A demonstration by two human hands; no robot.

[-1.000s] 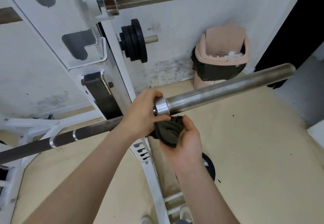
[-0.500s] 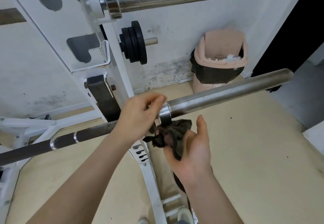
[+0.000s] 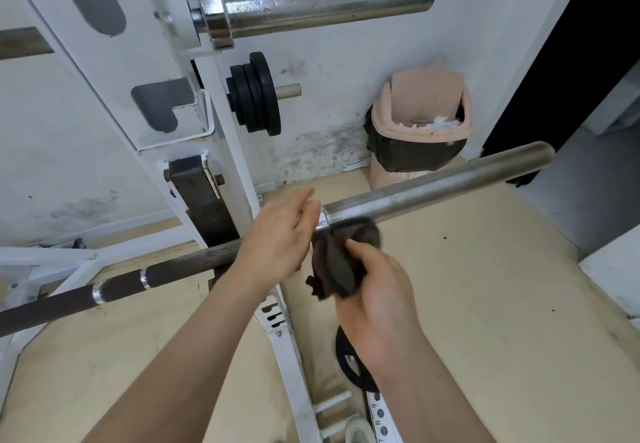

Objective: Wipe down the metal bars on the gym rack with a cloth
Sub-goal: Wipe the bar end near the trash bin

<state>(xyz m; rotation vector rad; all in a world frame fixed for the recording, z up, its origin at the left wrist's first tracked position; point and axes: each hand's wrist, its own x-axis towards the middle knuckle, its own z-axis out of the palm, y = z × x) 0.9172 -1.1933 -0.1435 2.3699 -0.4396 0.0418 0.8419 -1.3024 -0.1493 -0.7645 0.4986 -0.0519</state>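
A lower barbell crosses the view; its steel sleeve [image 3: 433,186] runs up to the right and its dark shaft [image 3: 166,274] runs down to the left. My right hand [image 3: 377,290] holds a dark crumpled cloth [image 3: 341,259] just under the sleeve's inner collar. My left hand [image 3: 280,238] hovers by the collar with fingers straightened and loose, gripping nothing. A second chrome bar [image 3: 329,6] rests higher on the white rack [image 3: 221,123].
Black weight plates [image 3: 258,94] hang on a peg of the rack. A tan bin [image 3: 420,123] with a black liner stands against the wall. Another plate [image 3: 349,363] lies on the floor under my right forearm. A dark doorway is at right.
My left hand let go of the bar's collar and its fingers opened. My right hand brought the cloth up under the sleeve and closed its thumb over it.
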